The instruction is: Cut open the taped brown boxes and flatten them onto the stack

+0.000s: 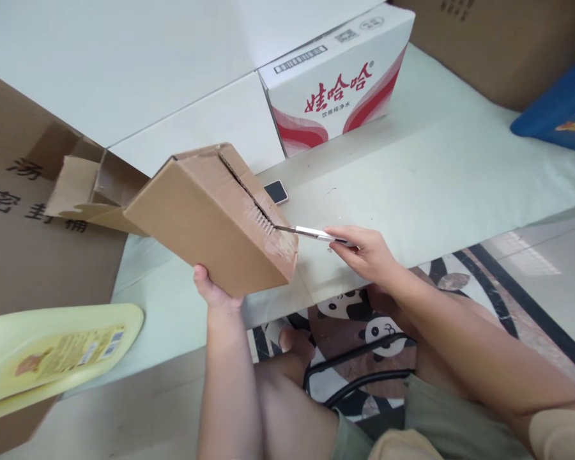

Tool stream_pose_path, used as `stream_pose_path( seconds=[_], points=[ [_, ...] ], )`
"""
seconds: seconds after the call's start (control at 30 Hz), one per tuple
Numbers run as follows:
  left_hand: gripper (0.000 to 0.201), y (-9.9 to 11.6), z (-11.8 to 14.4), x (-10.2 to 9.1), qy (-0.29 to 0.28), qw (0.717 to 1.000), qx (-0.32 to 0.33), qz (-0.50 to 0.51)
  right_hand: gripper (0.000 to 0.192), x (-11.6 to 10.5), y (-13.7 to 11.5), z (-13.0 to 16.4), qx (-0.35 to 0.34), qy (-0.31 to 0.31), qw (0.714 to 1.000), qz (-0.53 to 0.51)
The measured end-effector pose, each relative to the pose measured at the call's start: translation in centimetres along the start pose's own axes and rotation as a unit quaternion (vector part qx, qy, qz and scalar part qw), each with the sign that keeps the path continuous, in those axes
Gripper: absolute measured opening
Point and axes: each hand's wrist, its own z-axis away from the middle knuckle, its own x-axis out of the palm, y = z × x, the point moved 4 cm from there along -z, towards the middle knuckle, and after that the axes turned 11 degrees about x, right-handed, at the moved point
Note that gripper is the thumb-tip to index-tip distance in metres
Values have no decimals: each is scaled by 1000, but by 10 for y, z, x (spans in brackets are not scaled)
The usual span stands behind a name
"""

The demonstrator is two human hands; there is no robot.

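Observation:
A brown cardboard box (206,223) is tilted up off the table, with open flaps at its far left end. My left hand (215,291) grips its lower edge, thumb on the front face and the other fingers hidden beneath. In my right hand (361,251) is a utility knife (316,234), closed in the fingers by its white handle. The blade tip meets the seam on the box's narrow side. Around that spot the cardboard is torn and its ridged inner layer shows. A dark slit runs along the seam above the blade.
Behind the box stands a white carton with red lettering (338,96), beside a white panel (196,128). A small dark-screened device (275,191) lies on the pale green tablecloth (431,166). A yellow container (62,358) is at left, a blue one (560,105) at right. Large brown cartons (43,268) flank the table.

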Motion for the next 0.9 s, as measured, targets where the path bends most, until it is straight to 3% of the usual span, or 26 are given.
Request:
stream_pose_path(
  seconds=[0.2, 0.73, 0.9],
  points=[
    [55, -2, -1, 0, 31, 999, 33, 18, 31, 4, 1, 0, -71, -45, 996, -9],
    [45, -4, 3, 9, 46, 997, 16, 53, 38, -3, -3, -2, -18, -141, 990, 23],
    [51, 1, 1, 7, 54, 995, -9, 81, 36, -6, -4, 0, -16, -160, 987, 11]
  ],
)
